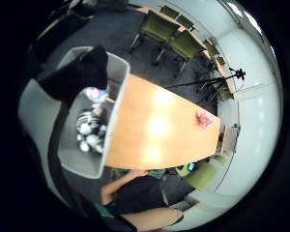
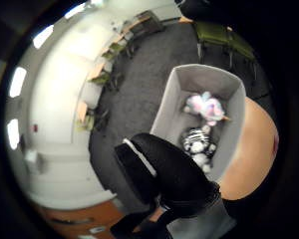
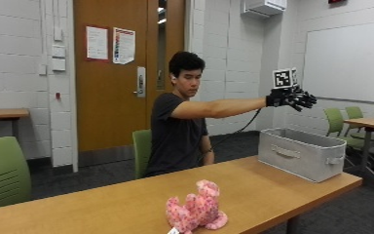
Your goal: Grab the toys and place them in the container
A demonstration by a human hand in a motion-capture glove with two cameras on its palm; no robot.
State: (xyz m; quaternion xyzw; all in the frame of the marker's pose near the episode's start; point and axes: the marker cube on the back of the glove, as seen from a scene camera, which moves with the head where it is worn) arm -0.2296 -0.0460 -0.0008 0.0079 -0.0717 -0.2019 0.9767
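A grey fabric container (image 3: pixel 302 152) stands at the right end of the wooden table (image 3: pixel 109 202). My gloved right hand (image 3: pixel 292 98) hovers high above it on an outstretched arm, fingers spread and holding nothing. In the thumb side palm view the container (image 2: pixel 174 102) lies below the palm with a pink and blue plush toy (image 2: pixel 205 105) and a black and white plush toy (image 2: pixel 198 141) inside. The little finger side palm view shows the same container (image 1: pixel 72 154) and the black and white toy (image 1: pixel 89 129). A pink plush toy (image 3: pixel 195 207) sits near the table's front edge, far from the hand; it also shows as the pink toy (image 1: pixel 205 117).
Green chairs stand around: one (image 3: pixel 2 170) at the left, one (image 3: pixel 141 148) behind the person, others (image 3: pixel 343 119) by a second table (image 3: pixel 372 122) at the right. A tripod (image 1: pixel 217 79) stands on the dark carpet beyond the table.
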